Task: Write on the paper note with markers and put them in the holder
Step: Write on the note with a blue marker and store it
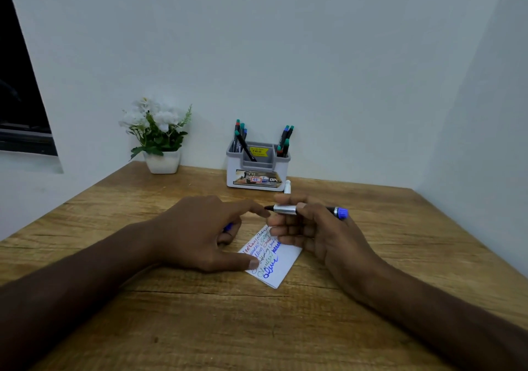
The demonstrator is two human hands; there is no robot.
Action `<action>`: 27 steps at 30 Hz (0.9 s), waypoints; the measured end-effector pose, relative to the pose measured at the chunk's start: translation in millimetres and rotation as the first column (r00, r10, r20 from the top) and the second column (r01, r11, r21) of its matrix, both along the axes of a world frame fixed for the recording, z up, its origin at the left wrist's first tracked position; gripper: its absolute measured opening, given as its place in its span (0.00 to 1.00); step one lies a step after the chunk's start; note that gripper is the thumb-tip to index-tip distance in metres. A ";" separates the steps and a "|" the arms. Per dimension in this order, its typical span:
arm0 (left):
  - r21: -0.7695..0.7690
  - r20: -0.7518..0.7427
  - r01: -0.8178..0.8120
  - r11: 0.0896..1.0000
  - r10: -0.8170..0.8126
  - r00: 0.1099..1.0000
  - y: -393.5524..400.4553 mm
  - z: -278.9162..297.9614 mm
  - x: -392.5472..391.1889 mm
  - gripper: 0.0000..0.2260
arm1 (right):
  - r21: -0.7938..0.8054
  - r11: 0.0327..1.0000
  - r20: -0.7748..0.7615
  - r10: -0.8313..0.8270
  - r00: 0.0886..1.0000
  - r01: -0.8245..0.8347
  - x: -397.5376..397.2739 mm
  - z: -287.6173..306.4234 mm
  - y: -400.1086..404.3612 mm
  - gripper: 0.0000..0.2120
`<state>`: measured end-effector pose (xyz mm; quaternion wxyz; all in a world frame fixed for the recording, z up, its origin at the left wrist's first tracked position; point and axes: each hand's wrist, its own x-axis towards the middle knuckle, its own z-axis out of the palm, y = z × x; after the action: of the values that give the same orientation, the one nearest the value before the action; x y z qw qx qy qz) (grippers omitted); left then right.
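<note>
A small white paper note (285,259) with red, green and blue handwriting lies on the wooden table. My right hand (311,233) holds an uncapped blue marker (285,209) level above the note, tip pointing left. My left hand (200,230) rests on the note's left edge, its forefinger near the marker's tip; a blue piece, seemingly the cap (228,226), shows under its fingers. The white and grey holder (257,167) stands at the back with several markers in its side compartments.
A white pot of white flowers (160,139) stands at the back left against the wall. A white marker (287,186) lies beside the holder's right corner. A wall closes the table on the right. A dark window is at the far left.
</note>
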<state>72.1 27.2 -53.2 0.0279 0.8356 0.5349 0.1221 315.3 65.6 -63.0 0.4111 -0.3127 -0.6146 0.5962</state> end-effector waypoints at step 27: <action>-0.028 0.086 -0.093 0.995 0.096 0.992 -3.3 1.7 11.0 0.52 | 0.239 0.970 0.102 0.026 0.994 -0.050 -1.8 -1.3 -4.2 0.07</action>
<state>83.1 23.9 -51.5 0.0557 0.8028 0.5736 0.1533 313.5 61.5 -64.2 0.4038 -0.2773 -0.7079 0.5089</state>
